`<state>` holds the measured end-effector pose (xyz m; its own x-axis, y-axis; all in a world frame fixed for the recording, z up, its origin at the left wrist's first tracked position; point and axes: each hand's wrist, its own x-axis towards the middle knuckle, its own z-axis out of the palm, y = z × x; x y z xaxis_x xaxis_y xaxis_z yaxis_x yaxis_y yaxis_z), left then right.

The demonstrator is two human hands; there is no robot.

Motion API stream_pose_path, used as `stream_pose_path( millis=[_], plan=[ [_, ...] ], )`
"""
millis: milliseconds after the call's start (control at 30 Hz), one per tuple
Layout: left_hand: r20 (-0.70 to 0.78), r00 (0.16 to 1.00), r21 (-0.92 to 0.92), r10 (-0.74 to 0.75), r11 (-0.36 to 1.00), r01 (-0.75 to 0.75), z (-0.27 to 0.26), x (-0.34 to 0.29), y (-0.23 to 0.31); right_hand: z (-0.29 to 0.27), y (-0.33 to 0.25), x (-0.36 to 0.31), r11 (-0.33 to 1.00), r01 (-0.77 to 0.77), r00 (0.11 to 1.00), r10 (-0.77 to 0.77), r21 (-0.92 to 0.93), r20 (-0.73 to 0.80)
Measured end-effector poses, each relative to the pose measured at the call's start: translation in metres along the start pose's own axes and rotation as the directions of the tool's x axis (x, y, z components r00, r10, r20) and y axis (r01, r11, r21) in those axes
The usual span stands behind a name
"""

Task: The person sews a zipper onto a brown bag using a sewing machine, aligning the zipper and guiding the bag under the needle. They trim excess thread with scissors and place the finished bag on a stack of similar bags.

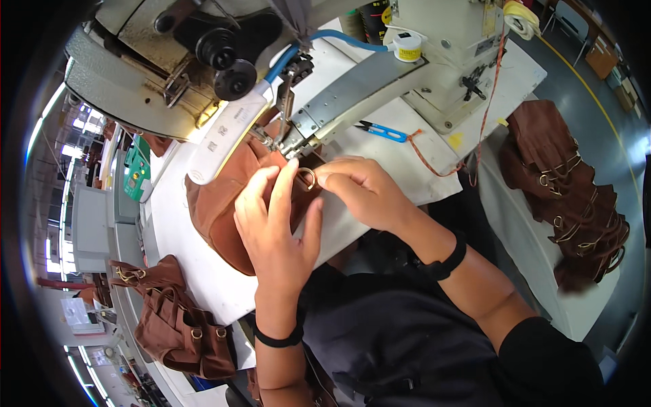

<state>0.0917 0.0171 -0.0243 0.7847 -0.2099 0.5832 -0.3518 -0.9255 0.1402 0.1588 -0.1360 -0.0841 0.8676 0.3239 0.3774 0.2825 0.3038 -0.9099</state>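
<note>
Steadying a brown bag point(227, 227), the left hand point(277, 237) rests with fingers spread, its thumb apart and its forefinger near the presser foot point(293, 150) of a sewing machine point(125, 88). The right hand point(369, 197) brings thumb and forefinger close together at the right side of a metal ring point(307, 179); whether they pinch the ring or only touch it cannot be told. The bag lies on the white desk point(169, 193), under the machine head and close to the near edge, with its upper part at the presser foot. The ring is located between the two hands, just below the presser foot.

Blue-handled snips point(385, 132) lie on the desk, right of the machine's narrow arm. A red cord point(414, 146) runs beside them toward the right part of the near edge. A small white pot point(407, 44) with a yellow label stands on the machine. More brown bags point(182, 332) sit beside the desk's left near corner. A pile of brown bags with metal fittings point(542, 152) lies beyond the right edge.
</note>
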Motion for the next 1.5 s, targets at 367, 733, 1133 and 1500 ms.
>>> stream_pose_path(
  millis=[367,733,1133,1500],
  plan=[
    [-0.177,0.979,-0.188,-0.100,0.980,0.066,0.015,-0.011,-0.005,-0.003,0.002,0.009,0.982,-0.134,0.981,0.112,0.135,0.161],
    [-0.152,0.960,-0.255,-0.233,0.948,0.190,0.010,-0.011,0.011,0.020,-0.013,0.007,0.766,-0.334,0.940,0.317,0.549,0.128],
    [-0.226,0.879,-0.334,-0.421,0.881,0.336,0.016,0.000,0.023,0.018,-0.017,0.015,0.727,-0.375,0.914,0.392,0.574,0.101],
    [-0.212,0.839,-0.485,-0.501,0.799,0.354,0.025,0.010,0.012,0.017,-0.020,0.021,0.840,-0.311,0.943,0.332,0.444,0.032]
  ],
)
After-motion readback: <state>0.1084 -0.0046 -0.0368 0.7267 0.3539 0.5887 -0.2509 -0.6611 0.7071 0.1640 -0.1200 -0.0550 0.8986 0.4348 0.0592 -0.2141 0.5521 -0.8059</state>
